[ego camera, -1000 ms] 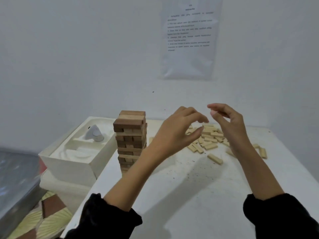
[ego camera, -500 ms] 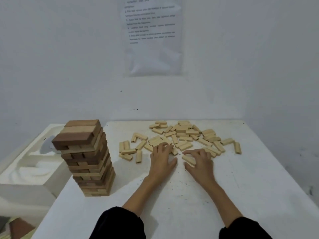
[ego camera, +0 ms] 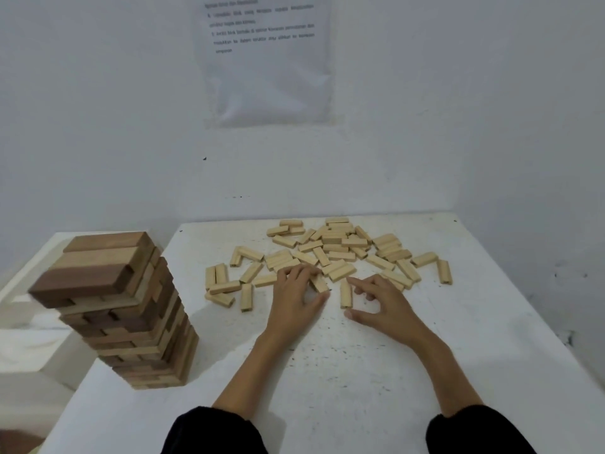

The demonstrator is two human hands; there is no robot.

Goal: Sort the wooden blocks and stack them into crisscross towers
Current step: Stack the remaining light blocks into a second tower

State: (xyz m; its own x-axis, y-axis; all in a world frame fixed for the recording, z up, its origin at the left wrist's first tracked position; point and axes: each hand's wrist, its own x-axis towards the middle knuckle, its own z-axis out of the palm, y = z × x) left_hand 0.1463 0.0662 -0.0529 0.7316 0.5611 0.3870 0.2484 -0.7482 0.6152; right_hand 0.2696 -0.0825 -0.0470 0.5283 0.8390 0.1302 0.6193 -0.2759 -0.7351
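A: Standing at the table's [ego camera: 360, 371] left edge, a crisscross tower [ego camera: 131, 309] of mixed dark and pale blocks; a white foam tray [ego camera: 29, 326] lies beyond it, a printed sheet [ego camera: 266, 60] hangs on the wall.

B: Nothing covers the loose pale blocks [ego camera: 330, 250], scattered at the far centre.

A: Left hand [ego camera: 296, 299] curls its fingertips onto one block [ego camera: 319, 283]; right hand [ego camera: 381, 306] lies spread, pinching nothing, beside another block [ego camera: 345, 293].

B: Half a second earlier, both hands lay flatter.

Wall notice [ego camera: 266, 57] top cut off by frame, txt too blurry to read; tower [ego camera: 121, 309] top blurred; left hand [ego camera: 294, 298] hides blocks beneath.
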